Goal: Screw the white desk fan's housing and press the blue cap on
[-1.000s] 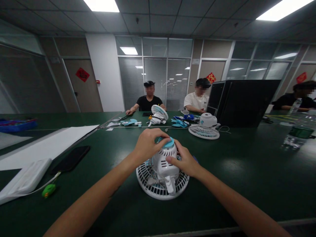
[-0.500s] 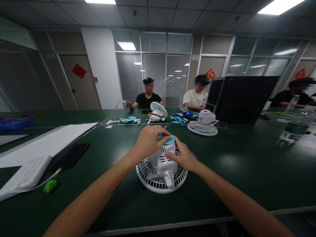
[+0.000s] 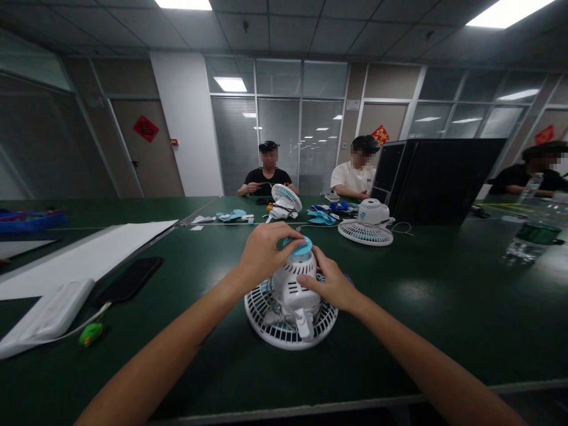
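A small white fan (image 3: pixel 290 307) lies face down on the green table (image 3: pixel 421 307), its round grille flat and its motor housing pointing up. A blue cap (image 3: pixel 302 247) sits on top of the housing. My left hand (image 3: pixel 266 251) is curled over the top of the housing, fingers gripping the blue cap. My right hand (image 3: pixel 331 285) wraps the right side of the housing, thumb pressed on its slotted wall. A white hinge stub sticks out toward me at the housing's base.
A black phone (image 3: pixel 128 279), a white power bank (image 3: pixel 47 316) with a cable and green plug (image 3: pixel 90 334) lie at left, beside white sheets (image 3: pixel 84 257). Another fan (image 3: pixel 366 228), a black monitor (image 3: pixel 437 177), a water bottle (image 3: pixel 530 239) and three seated people are farther off.
My left hand has shifted slightly on the blue cap, showing more of it. The fan and my right hand stay in place; the view moved a little.
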A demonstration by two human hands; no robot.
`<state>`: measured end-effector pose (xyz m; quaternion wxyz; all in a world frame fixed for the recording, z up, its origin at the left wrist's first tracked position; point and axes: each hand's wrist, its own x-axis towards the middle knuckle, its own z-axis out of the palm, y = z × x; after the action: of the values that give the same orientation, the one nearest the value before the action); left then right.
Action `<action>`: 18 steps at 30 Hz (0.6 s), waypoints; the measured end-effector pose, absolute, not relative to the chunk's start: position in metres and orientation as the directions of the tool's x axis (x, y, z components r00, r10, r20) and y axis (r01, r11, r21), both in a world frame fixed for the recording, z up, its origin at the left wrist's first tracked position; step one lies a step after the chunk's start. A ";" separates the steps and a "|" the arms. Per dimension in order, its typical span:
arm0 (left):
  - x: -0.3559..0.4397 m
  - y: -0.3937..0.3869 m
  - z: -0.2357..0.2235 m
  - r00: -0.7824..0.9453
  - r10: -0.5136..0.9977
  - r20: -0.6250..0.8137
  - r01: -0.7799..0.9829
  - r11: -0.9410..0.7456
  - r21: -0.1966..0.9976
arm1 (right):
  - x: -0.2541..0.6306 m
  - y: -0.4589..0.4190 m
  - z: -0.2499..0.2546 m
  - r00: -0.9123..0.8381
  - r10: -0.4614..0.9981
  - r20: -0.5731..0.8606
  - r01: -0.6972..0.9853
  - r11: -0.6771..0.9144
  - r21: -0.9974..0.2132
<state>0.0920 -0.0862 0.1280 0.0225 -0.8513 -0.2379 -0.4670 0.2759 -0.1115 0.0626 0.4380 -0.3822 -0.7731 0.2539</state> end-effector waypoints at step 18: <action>0.089 -0.090 0.132 0.510 0.475 0.717 0.576 -0.808 0.125 | 0.275 -0.112 0.063 -0.343 0.813 0.471 0.305 0.570 -0.763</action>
<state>0.0892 -0.0902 0.1320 0.0651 -0.8665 -0.3032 -0.3913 0.2754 -0.1123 0.0627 0.4426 -0.3640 -0.7677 0.2868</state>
